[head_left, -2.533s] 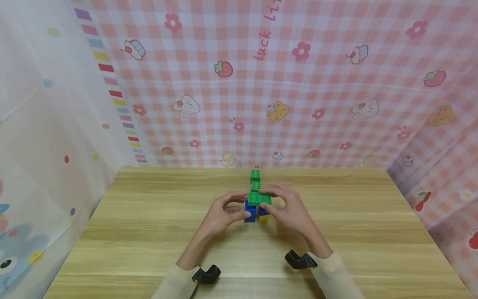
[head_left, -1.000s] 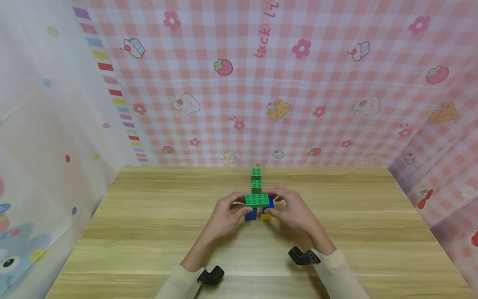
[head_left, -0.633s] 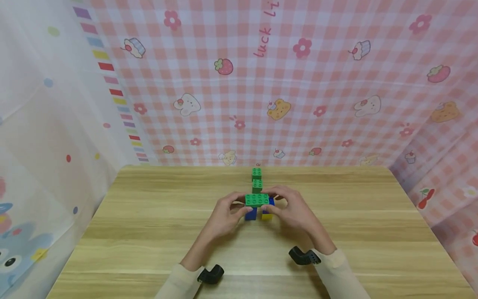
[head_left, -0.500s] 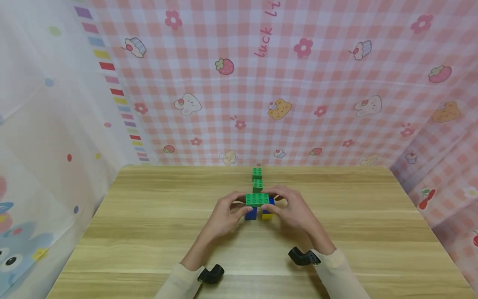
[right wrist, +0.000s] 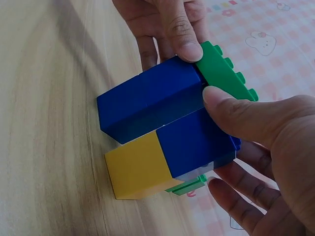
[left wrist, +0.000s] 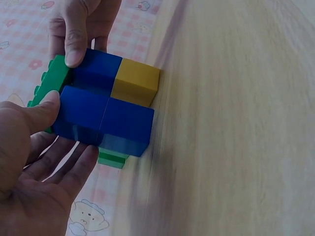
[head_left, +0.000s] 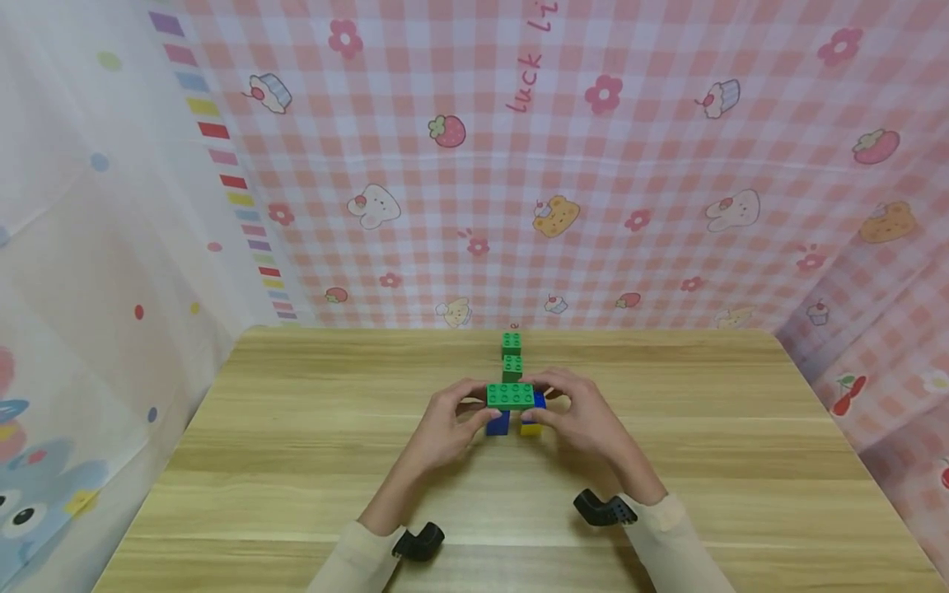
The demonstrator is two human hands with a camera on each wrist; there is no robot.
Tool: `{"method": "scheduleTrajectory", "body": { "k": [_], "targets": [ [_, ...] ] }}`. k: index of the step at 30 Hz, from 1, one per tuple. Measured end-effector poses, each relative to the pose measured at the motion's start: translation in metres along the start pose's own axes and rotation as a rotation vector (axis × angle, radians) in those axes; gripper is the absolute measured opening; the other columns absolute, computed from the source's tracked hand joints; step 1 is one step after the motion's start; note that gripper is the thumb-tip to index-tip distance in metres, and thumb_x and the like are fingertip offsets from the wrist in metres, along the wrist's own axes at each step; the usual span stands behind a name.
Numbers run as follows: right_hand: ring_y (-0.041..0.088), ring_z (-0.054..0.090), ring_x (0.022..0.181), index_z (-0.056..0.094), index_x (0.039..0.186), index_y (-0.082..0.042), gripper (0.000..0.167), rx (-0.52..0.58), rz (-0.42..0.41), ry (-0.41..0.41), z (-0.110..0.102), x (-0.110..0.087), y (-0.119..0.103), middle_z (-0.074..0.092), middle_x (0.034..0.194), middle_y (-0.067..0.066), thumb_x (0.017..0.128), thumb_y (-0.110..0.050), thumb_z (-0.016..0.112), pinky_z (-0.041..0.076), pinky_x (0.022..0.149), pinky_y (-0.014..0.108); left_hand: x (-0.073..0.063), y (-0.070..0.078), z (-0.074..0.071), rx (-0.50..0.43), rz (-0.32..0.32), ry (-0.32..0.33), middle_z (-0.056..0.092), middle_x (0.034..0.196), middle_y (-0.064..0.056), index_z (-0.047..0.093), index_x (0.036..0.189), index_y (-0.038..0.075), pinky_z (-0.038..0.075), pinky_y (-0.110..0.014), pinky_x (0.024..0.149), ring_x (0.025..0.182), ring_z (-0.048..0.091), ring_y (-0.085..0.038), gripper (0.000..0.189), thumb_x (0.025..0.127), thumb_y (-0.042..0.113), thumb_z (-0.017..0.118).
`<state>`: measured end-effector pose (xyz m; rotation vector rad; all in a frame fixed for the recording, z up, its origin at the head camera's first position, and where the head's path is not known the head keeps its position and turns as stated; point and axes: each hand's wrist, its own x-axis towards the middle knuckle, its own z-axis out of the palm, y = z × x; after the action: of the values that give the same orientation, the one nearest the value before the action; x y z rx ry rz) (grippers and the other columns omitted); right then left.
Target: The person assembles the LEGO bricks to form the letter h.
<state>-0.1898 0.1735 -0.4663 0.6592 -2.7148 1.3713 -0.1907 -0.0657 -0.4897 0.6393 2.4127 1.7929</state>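
A long green toy brick (head_left: 510, 396) bridges two short upright stacks. The left stack is two blue bricks (left wrist: 106, 115); the right one is a blue brick (right wrist: 197, 140) on a yellow brick (right wrist: 140, 167). Some of the right stack's blue studs show beyond the green brick's right end. My left hand (head_left: 446, 422) pinches the upper blue brick of the left stack, thumb in front at its seam with the green brick, fingers behind. My right hand (head_left: 577, 414) grips the right stack's blue brick likewise, its thumb at the green brick's edge.
Behind the stacks, two small green bricks, the nearer (head_left: 512, 367) and the farther (head_left: 511, 343), stand in a line toward the wooden table's (head_left: 311, 395) back edge. A pink checked cloth (head_left: 474, 165) hangs behind the table.
The long green brick has shifted left and sits straighter across the stacks. My right hand has gone from the green brick to the blue brick below. Over the last half second, hands and bricks hold still.
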Motion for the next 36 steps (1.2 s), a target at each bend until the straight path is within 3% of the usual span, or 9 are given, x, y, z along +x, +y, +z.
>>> {"method": "scheduleTrajectory", "body": {
  "k": [17, 24, 36],
  "targets": [
    [0.018, 0.066, 0.099, 0.073, 0.120, -0.019, 0.034, 0.079, 0.040, -0.005, 0.0022, -0.0003, 0.0038, 0.072, 0.112, -0.002, 0.088, -0.015, 0.082, 0.059, 0.094, 0.052, 0.0005, 0.0000, -0.0001, -0.028, -0.043, -0.008, 0.068, 0.121, -0.014, 0.067, 0.128, 0.005, 0.057, -0.029, 0.103, 0.119, 0.066, -0.032, 0.035, 0.094, 0.004, 0.073],
    [0.021, 0.066, 0.099, 0.074, 0.119, -0.016, 0.032, 0.101, 0.082, -0.002, 0.0018, 0.0004, -0.0024, 0.072, 0.111, 0.000, 0.087, -0.013, 0.082, 0.060, 0.093, 0.046, 0.0007, -0.0047, -0.0002, -0.054, -0.048, 0.003, 0.069, 0.120, -0.014, 0.068, 0.125, 0.006, 0.057, -0.028, 0.102, 0.118, 0.068, -0.031, 0.033, 0.093, 0.004, 0.074],
    [0.016, 0.065, 0.092, 0.074, 0.117, -0.018, 0.032, 0.080, 0.066, -0.009, 0.0009, -0.0003, -0.0034, 0.072, 0.113, -0.002, 0.087, -0.012, 0.082, 0.061, 0.089, 0.041, 0.0006, -0.0041, 0.0001, -0.049, -0.047, -0.001, 0.069, 0.118, -0.015, 0.067, 0.124, 0.004, 0.058, -0.028, 0.101, 0.117, 0.067, -0.032, 0.033, 0.092, 0.003, 0.075]
  ]
}}
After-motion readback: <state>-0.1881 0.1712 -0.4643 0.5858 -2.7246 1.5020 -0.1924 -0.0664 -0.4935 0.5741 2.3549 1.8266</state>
